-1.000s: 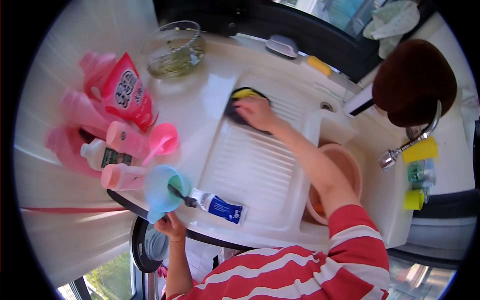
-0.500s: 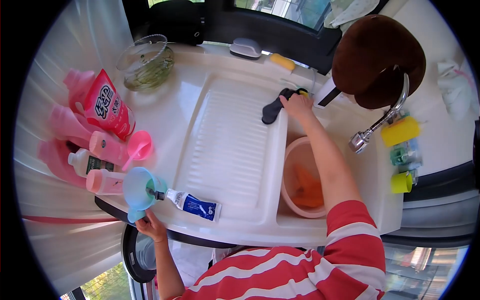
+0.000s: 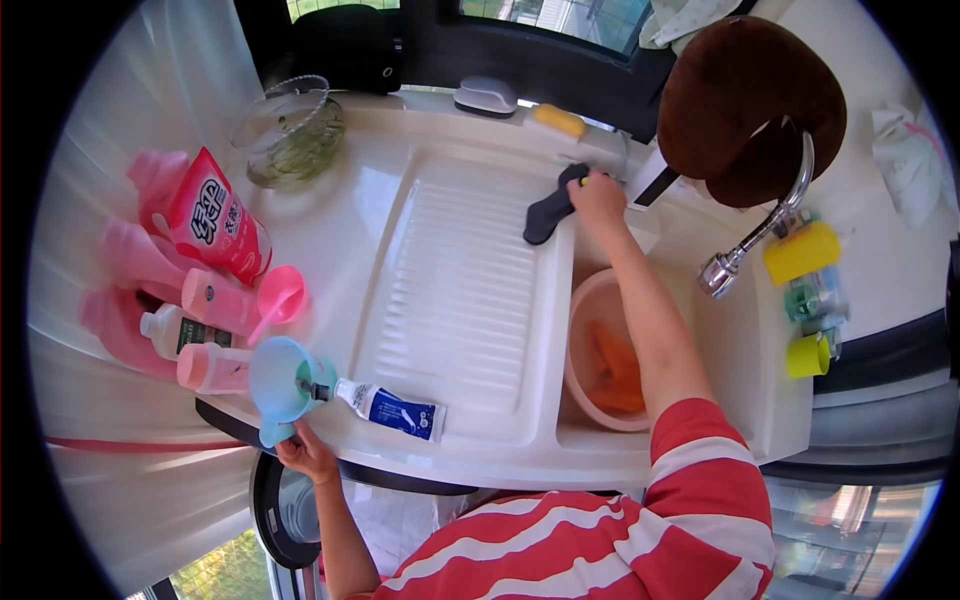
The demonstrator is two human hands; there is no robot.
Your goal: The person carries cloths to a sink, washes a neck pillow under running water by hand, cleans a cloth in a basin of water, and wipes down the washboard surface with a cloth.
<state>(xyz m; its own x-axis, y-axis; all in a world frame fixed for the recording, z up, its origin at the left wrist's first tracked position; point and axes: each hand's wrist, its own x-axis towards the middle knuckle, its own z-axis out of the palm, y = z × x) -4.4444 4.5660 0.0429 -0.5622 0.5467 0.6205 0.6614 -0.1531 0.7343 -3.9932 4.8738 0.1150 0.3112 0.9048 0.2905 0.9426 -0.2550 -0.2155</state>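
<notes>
My left hand [image 3: 309,456] is closed on the handle of a light blue plastic dipper [image 3: 272,385], at the front left edge of the sink counter. A small dark piece shows at the dipper's right rim, beside a blue and white tube [image 3: 395,411] lying on the counter. At the far right corner of the ribbed washboard [image 3: 455,300], my right hand [image 3: 600,200] has its fingers closed at the end of a dark grey sock [image 3: 549,217]. A small yellow bit shows at the fingertips. The rest of what they grip is hidden.
A pink basin [image 3: 574,380] with orange cloth [image 3: 612,370] stands in the sink below my right forearm. The tap [image 3: 718,275] hangs over the sink's right side. Pink bottles, a red detergent pouch [image 3: 222,220] and a pink scoop [image 3: 283,293] crowd the left; a glass bowl [image 3: 295,145] stands behind.
My right hand has shifted slightly left and closed over the sock's right end, covering dark material that showed there before. My left hand keeps holding the dipper; the whole view has shifted slightly.
</notes>
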